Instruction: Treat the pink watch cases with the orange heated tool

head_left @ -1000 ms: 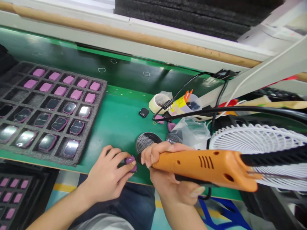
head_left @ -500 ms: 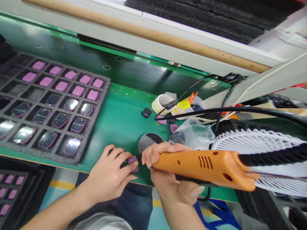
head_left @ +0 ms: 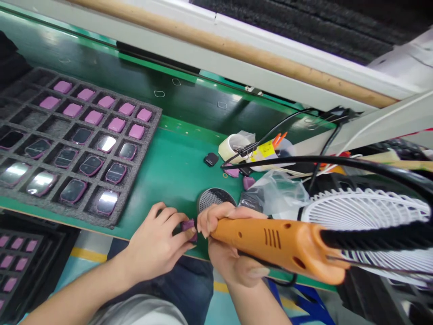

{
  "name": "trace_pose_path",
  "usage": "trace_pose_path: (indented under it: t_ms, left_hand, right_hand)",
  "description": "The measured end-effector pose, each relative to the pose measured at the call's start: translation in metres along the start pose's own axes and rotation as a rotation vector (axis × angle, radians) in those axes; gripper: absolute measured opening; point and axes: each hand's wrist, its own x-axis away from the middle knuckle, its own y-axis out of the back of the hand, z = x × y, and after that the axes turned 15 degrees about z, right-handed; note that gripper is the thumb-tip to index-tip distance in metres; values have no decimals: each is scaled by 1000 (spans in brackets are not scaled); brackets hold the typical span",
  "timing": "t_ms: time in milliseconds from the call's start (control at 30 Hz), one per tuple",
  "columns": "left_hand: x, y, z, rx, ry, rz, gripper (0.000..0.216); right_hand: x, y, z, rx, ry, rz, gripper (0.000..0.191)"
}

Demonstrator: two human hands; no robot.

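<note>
Glossy green mat [head_left: 169, 171], slotted orange plastic tool [head_left: 270, 243], small purple casing [head_left: 188, 225]

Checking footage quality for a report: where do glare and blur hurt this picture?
Head view: glare whites out several screens in the foam tray; the black cable at right looks soft and out of focus; the orange tool looms large near the lens, covering part of the white fan guard.
</note>
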Motion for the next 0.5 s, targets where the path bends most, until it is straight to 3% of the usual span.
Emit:
trace_pose_path:
  t_ms: [267, 500]
  left_hand:
    - [2, 0, 4, 48, -24, -16, 16]
    - [-5, -3, -4, 224, 39, -62, 19]
  right_hand:
    - [-6, 6, 5, -30, -21, 21, 59]
    - [-16, 26, 22, 39, 133, 10, 52]
